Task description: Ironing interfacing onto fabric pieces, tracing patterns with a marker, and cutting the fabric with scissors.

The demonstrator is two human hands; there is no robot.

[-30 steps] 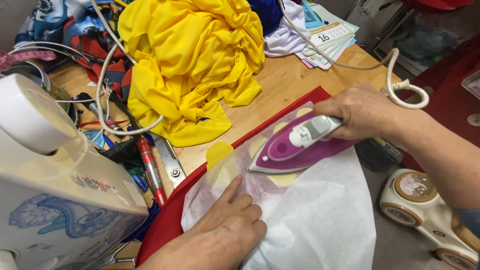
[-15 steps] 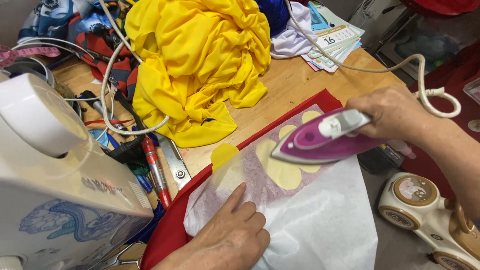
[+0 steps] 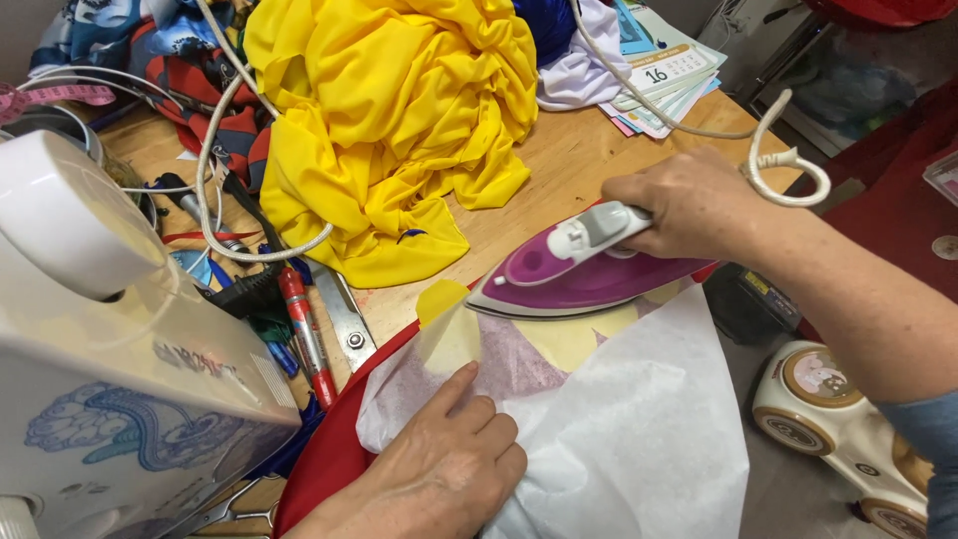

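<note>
My right hand (image 3: 689, 205) grips the white handle of a purple steam iron (image 3: 589, 274), which is held just above a thin white pressing sheet (image 3: 639, 429). Under the sheet show yellow fabric pieces (image 3: 451, 324) and a purplish patch on a red pad (image 3: 319, 464). My left hand (image 3: 439, 469) lies flat on the near left part of the sheet, its index finger pointing toward the yellow piece. The iron's white cord (image 3: 778, 150) loops behind my right wrist.
A white sewing machine (image 3: 110, 369) fills the left. A heap of yellow cloth (image 3: 389, 130) lies on the wooden table (image 3: 559, 165), with red markers (image 3: 304, 334), cables, a metal ruler and a paper calendar (image 3: 664, 70). A cream toy car (image 3: 848, 419) sits below right.
The iron has lifted and moved up and right off the sheet, its tip now clear of the yellow piece. My left hand stays pressed on the sheet.
</note>
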